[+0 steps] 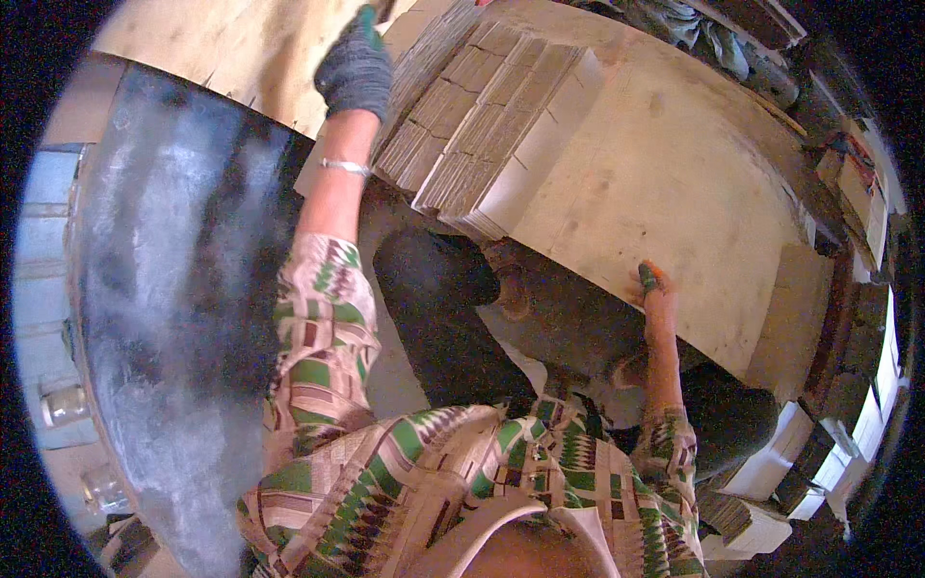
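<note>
My left hand point(355, 77), in a dark grey glove, reaches to the far left beside a row of cardboard stacks. Its fingers look curled, and a green tip sticks out at the top; whether that is part of the glove or a held thing I cannot tell. Flat cardboard pieces point(482, 116) stand packed on edge to the right of this hand. At the near edge of a plywood board point(665, 173) is my right hand point(656, 285), its fingers apart against the wood. Something green covers one finger, and an orange spot shows at the tip.
A dark, whitish-smeared sheet surface point(183, 289) fills the left side. Another pale wooden board point(222, 48) lies at the far left. More cardboard point(790, 318) stands at the board's right end, with stacks point(742, 525) lower right. Glass jars point(66, 405) sit at the left rim.
</note>
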Action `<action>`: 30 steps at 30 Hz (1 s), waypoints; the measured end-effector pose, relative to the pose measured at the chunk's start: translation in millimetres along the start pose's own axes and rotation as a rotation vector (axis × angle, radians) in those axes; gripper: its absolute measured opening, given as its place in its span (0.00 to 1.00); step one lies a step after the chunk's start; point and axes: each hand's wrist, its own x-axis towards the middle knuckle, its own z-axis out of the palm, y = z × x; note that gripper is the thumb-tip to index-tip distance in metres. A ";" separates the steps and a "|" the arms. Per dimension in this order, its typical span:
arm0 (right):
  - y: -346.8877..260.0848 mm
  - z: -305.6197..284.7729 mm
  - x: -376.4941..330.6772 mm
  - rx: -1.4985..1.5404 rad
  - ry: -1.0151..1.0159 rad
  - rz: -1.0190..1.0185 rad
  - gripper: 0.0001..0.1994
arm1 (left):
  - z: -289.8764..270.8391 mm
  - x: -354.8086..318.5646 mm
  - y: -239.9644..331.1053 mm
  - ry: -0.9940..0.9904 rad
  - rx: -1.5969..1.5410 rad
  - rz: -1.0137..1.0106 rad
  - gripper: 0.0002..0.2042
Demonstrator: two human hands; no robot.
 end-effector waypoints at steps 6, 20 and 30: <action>26.6 -24.4 -27.4 -0.086 0.013 0.059 0.18 | 127.4 -21.4 -129.4 -0.740 0.172 -0.202 0.28; -98.7 -160.4 -49.1 -1.734 0.763 -0.199 0.36 | 82.8 -180.8 57.9 -0.661 0.093 0.167 0.58; -70.3 -343.6 -37.9 -1.331 0.932 -0.316 0.26 | 105.1 -197.1 54.1 -0.537 -0.347 -0.035 0.18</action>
